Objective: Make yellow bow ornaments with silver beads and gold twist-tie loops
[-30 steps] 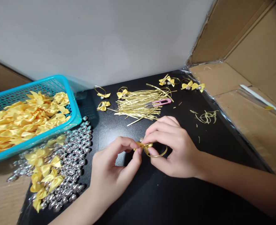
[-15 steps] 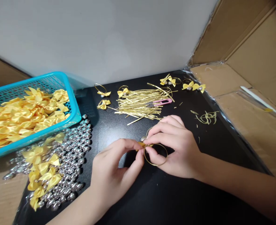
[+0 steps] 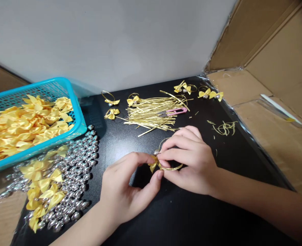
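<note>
Both hands meet over the black mat at the middle. My left hand pinches a small yellow ribbon bow between thumb and forefinger. A silver bead shows just above the bow. My right hand pinches the gold wire loop that is joined to the bow, fingers closed on the wire right beside the knot. The loop lies almost flat under the right fingers, which hide part of it.
A teal basket of yellow bows stands at the left. Silver beads and loose bows lie below it. Gold wire strips with pink snips lie behind the hands, finished bow loops around them. Cardboard walls the right.
The gold loop has tipped from standing open below the right fingers to lying nearly flat. The bow has turned down toward my left thumb. Both hands have stayed in place.
</note>
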Available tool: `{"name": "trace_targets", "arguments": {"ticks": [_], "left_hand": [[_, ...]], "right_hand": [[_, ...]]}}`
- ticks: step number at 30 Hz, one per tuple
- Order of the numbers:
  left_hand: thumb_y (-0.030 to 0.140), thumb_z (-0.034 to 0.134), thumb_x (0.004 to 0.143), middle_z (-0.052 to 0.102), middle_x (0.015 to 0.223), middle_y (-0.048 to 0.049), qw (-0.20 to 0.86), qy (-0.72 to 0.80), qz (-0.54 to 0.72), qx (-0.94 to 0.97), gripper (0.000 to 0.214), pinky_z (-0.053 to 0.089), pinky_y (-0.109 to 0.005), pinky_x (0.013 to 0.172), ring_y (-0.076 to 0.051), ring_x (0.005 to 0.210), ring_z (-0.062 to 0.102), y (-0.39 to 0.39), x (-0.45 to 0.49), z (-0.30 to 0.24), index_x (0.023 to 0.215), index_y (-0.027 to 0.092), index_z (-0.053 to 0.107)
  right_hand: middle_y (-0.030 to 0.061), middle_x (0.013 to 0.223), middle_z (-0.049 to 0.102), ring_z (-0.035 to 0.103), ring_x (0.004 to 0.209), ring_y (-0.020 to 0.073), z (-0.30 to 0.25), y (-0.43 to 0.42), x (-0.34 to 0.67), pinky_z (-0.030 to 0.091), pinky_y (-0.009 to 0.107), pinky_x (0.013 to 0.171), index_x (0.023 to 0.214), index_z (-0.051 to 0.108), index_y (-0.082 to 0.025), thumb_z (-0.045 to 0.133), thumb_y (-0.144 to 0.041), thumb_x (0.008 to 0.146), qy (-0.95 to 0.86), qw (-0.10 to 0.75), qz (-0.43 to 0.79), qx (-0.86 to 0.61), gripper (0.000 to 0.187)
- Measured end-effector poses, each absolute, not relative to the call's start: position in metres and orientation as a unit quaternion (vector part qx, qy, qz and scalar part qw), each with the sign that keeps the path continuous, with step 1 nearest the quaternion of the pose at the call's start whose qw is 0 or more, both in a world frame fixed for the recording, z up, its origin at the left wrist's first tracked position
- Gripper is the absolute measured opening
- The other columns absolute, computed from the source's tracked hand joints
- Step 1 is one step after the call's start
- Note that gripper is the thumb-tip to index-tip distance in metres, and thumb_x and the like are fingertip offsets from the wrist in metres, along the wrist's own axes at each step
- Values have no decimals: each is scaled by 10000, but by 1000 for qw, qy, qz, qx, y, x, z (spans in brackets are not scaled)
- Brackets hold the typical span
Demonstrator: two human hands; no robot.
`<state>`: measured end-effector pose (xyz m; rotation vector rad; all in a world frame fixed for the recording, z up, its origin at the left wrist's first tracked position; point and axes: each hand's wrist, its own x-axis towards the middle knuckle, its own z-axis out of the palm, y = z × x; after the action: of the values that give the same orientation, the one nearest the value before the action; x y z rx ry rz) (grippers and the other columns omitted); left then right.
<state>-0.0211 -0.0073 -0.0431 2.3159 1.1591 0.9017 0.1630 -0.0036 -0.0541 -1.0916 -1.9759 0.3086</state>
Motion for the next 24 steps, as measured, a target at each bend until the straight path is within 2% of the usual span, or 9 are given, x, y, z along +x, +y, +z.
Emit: {"name": "trace_targets", "arguments": {"ticks": [9,14,20,24], "left_hand": [[68,654,775,718,802,-5,173,371,324,853,217,531,-206,682,-120,714,691,-3,-23,-49,931,196,573],[20,649,780,723,782,-36,151,305,385,858,189,549,-196,671,-119,688,690,0,-21,-53,915,144,605],[42,587,824,686,740,-46,152,292,381,864,104,539,-191,664,-111,681,662,4,-22,-56,866,133,559],[80,563,850,666,723,-15,163,331,372,852,82,523,-170,647,-90,660,650,2,-22,-57,848,158,536]], "right_hand": [[-34,732,699,549,732,139,-56,-2,163,348,364,789,605,632,-212,636,-171,774,-794,414,108,-431,174],[-38,700,696,552,708,133,-55,-2,161,352,356,772,588,644,-205,646,-133,723,-784,433,99,-434,153],[-14,696,695,564,664,128,-54,-3,157,381,338,723,620,687,-182,672,-69,634,-738,456,188,-461,115],[-3,672,676,581,637,111,-54,-3,155,405,324,719,589,667,-152,664,-52,645,-703,471,253,-470,115]]}}
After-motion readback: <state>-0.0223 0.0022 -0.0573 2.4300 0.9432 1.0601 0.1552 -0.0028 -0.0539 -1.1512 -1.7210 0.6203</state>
